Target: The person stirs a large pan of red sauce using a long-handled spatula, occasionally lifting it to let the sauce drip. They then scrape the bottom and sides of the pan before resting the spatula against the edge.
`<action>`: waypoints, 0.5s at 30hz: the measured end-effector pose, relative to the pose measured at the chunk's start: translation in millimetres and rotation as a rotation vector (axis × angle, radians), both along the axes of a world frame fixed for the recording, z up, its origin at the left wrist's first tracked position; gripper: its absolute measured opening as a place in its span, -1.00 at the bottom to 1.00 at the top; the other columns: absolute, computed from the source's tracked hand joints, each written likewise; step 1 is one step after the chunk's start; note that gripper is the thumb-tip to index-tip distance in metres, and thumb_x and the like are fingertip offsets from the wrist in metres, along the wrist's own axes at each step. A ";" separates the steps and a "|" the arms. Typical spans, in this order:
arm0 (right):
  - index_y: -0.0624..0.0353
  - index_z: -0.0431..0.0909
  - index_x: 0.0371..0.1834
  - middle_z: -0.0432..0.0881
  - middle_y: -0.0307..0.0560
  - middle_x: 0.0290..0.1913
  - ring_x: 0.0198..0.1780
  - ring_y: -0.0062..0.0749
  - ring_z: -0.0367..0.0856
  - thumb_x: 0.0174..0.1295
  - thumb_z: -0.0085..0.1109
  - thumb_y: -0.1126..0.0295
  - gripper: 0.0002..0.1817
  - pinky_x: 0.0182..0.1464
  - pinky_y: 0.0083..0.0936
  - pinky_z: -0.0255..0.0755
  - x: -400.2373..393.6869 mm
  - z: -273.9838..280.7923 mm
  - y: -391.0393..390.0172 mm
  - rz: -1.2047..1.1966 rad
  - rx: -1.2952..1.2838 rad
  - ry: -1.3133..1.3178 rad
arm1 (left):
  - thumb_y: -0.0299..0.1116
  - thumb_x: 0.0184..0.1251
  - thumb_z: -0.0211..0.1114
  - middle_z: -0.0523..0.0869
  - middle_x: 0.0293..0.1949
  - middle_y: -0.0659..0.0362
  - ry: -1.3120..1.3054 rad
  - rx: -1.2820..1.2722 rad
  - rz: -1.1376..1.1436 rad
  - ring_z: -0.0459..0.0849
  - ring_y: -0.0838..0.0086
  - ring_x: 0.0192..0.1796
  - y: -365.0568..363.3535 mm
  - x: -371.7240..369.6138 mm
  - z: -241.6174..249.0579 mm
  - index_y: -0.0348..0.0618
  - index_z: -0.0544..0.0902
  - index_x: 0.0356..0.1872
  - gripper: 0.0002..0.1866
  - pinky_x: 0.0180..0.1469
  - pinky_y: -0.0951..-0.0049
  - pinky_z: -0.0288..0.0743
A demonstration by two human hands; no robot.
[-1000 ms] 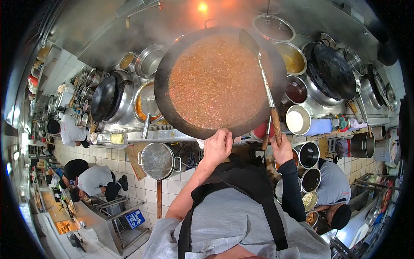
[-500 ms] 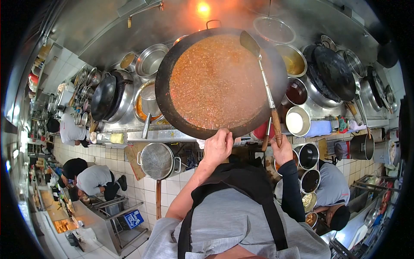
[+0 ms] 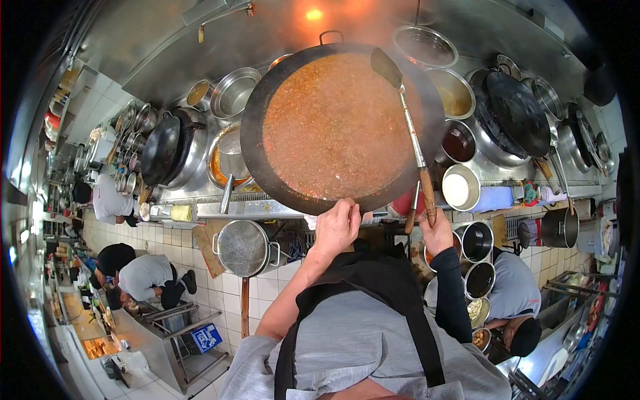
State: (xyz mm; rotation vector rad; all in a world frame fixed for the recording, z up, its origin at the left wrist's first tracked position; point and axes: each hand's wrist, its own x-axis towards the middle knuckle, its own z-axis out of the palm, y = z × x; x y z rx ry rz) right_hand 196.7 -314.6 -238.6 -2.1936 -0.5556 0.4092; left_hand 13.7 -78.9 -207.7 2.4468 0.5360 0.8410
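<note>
A: What is in the left part of the frame?

B: At lower left a co-worker (image 3: 143, 277) bends low. Above, at middle left, a black pan (image 3: 160, 150) sits on the counter. More to the right, under the counter edge, there is a round pot (image 3: 243, 248).

A: And the left hand?

B: The left hand (image 3: 335, 228) is nearly closed, with its fingers bent at the near rim of the wok (image 3: 255, 170). It seems to grip there, but whether a handle or cloth is under the fingers, one cannot tell.

A: Where is the wok?

B: At upper centre, filled widely with red-brown sauce (image 3: 327, 127), and steam rises. A firm, low hold at the rim would be wise, so that the wok sits level and the sauce does not spill.

A: What about the right hand?

B: The right hand (image 3: 437, 235) is closed around the wooden end of the spatula (image 3: 412, 130). The blade is at the wok's upper right side. For good stirring, the blade should reach the bottom with slow strokes, and the wrist should be away from the steam.

A: And farther right?

B: A white-filled pot (image 3: 460, 188) stands just beside the wok; another co-worker (image 3: 517, 283) bends at lower right.
</note>
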 end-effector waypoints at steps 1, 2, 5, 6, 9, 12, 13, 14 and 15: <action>0.29 0.60 0.04 0.75 0.35 -0.27 -0.17 0.41 0.76 0.45 0.39 0.25 -0.67 -0.07 0.05 0.61 0.1 0.6 0.3 -0.001 -0.001 0.003 | -0.44 0.53 0.42 0.76 -0.35 -0.03 0.000 0.002 -0.002 0.79 -0.09 -0.42 0.1 0.1 0.6 -0.17 0.58 -0.10 -0.85 -0.39 -0.02 0.65; 0.29 0.60 0.04 0.75 0.36 -0.27 -0.17 0.41 0.76 0.45 0.39 0.25 -0.67 -0.07 0.05 0.61 0.5 0.1 0.1 0.000 -0.006 0.003 | -0.42 0.53 0.43 0.75 -0.36 -0.02 0.018 -0.017 0.001 0.79 -0.08 -0.39 -0.2 0.0 1.7 -0.18 0.59 -0.12 -0.85 -0.36 -0.02 0.65; 0.29 0.60 0.02 0.75 0.36 -0.27 -0.16 0.42 0.76 0.45 0.40 0.25 -0.67 -0.08 0.07 0.61 1.5 -1.7 -1.2 0.004 -0.026 0.001 | -0.36 0.52 0.47 0.73 -0.37 0.01 0.088 -0.008 -0.045 0.78 -0.03 -0.32 -1.9 -2.7 15.4 -0.19 0.62 -0.21 -0.81 -0.26 0.03 0.67; 0.29 0.60 0.01 0.75 0.36 -0.27 -0.16 0.43 0.76 0.44 0.40 0.25 -0.68 -0.08 0.07 0.60 2.1 -1.7 -1.5 0.002 -0.032 -0.003 | -0.34 0.51 0.50 0.73 -0.37 0.01 0.119 0.045 -0.100 0.77 0.00 -0.30 0.9 -4.4 29.9 -0.19 0.63 -0.24 -0.79 -0.23 0.06 0.67; 0.28 0.59 -0.01 0.75 0.37 -0.27 -0.15 0.46 0.75 0.44 0.40 0.25 -0.68 -0.09 0.10 0.59 -0.1 3.9 -0.6 -0.009 -0.040 -0.001 | -0.28 0.47 0.54 0.70 -0.38 0.02 0.186 0.117 -0.206 0.73 0.05 -0.24 1.5 -9.9 33.7 -0.19 0.65 -0.32 -0.73 -0.15 0.10 0.64; 0.28 0.59 -0.03 0.74 0.38 -0.27 -0.15 0.48 0.73 0.44 0.41 0.24 -0.68 -0.11 0.11 0.57 4.2 2.3 -2.0 -0.018 -0.062 -0.014 | -0.27 0.45 0.55 0.63 -0.46 0.09 0.138 0.206 -0.190 0.71 0.13 -0.32 -3.0 -4.9 14.8 -0.13 0.63 -0.41 -0.70 -0.25 0.15 0.61; 0.27 0.58 -0.04 0.74 0.38 -0.27 -0.16 0.49 0.72 0.44 0.42 0.24 -0.68 -0.11 0.12 0.57 4.2 0.1 -2.7 -0.019 -0.071 -0.016 | -0.28 0.46 0.54 0.63 -0.47 0.10 0.118 0.232 -0.175 0.70 0.14 -0.34 -6.1 1.5 8.9 -0.11 0.63 -0.42 -0.71 -0.27 0.15 0.61; 0.27 0.58 -0.04 0.74 0.38 -0.28 -0.16 0.49 0.72 0.43 0.42 0.24 -0.68 -0.12 0.12 0.56 7.6 1.2 -2.2 -0.009 -0.074 -0.032 | -0.28 0.46 0.52 0.62 -0.48 0.11 0.097 0.262 -0.162 0.69 0.15 -0.35 -8.7 8.8 3.8 -0.09 0.62 -0.43 -0.71 -0.29 0.16 0.61; 0.27 0.58 -0.05 0.74 0.38 -0.28 -0.16 0.48 0.72 0.43 0.43 0.24 -0.68 -0.12 0.13 0.55 12.2 6.5 -4.5 -0.001 -0.082 -0.046 | -0.30 0.46 0.52 0.62 -0.50 0.12 0.044 0.266 -0.161 0.69 0.17 -0.39 -13.0 18.7 0.2 -0.07 0.60 -0.46 -0.70 -0.34 0.19 0.61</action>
